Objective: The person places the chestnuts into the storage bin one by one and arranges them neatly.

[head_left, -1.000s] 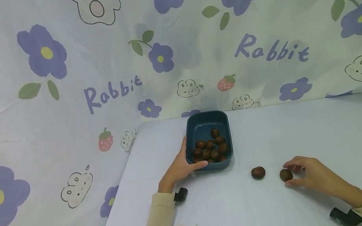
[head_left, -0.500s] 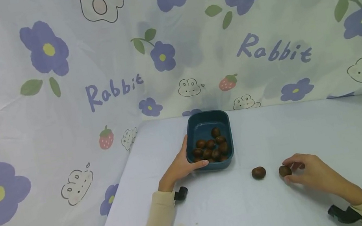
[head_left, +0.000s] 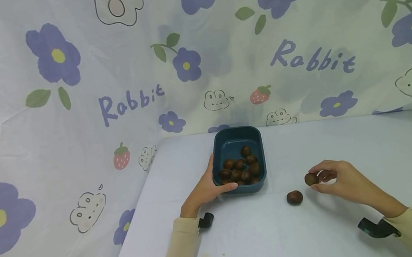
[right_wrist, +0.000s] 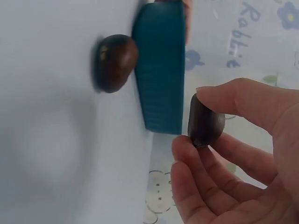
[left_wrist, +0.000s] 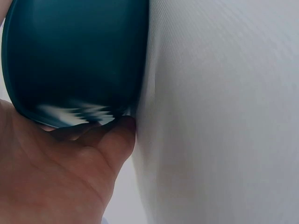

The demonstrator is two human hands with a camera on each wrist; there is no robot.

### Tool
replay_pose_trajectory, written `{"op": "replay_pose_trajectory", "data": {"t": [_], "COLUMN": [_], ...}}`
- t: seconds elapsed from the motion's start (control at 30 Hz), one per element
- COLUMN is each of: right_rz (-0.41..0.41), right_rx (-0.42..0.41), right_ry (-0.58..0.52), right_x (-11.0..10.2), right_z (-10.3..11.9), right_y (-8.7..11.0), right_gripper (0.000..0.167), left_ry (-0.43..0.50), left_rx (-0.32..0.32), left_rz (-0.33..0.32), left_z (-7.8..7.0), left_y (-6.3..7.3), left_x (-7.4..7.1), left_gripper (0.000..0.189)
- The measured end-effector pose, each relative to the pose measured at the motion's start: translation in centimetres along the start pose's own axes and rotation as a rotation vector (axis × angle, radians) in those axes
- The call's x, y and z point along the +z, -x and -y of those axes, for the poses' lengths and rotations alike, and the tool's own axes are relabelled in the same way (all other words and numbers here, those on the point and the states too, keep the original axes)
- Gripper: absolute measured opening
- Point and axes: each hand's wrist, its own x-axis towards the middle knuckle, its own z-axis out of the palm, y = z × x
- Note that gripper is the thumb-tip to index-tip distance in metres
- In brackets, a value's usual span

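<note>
The backdrop cloth reads "Rabbit" twice. Right hand pinches one chestnut above the table. One loose chestnut lies near-left. Left hand grips the teal bowl, far-left, holding roughly nine.

The tub stands on the tabletop, toward its far edge and nearer the left edge than the right. A heap of chestnuts lies in the tub, crowded against its near wall. The left hand rests at the tub's near left corner, thumb along the near wall and fingers along the left wall. Nearer the front edge, to the right of the tub, a loose chestnut lies on the tabletop. Just right of it and slightly farther back, the right hand holds a pinched chestnut above the tabletop, apart from the loose one. Both forearms reach in from the front edge.
</note>
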Motion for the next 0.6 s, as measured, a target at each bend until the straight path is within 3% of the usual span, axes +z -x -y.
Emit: {"op": "replay_pose_trajectory", "data": {"t": [0.6], "right_rz": [-0.014], "right_rx": [0.07], "right_ry": [-0.168], "right_x": [1.5], "right_z": [2.5], "right_y": [-5.6], "right_gripper": [0.033], "left_ry": [-0.019], "left_rx": [-0.025], "left_rz": [-0.005], "left_z": [0.1], "left_y": [0.2], "left_x": [0.0], "left_gripper": [0.133]}}
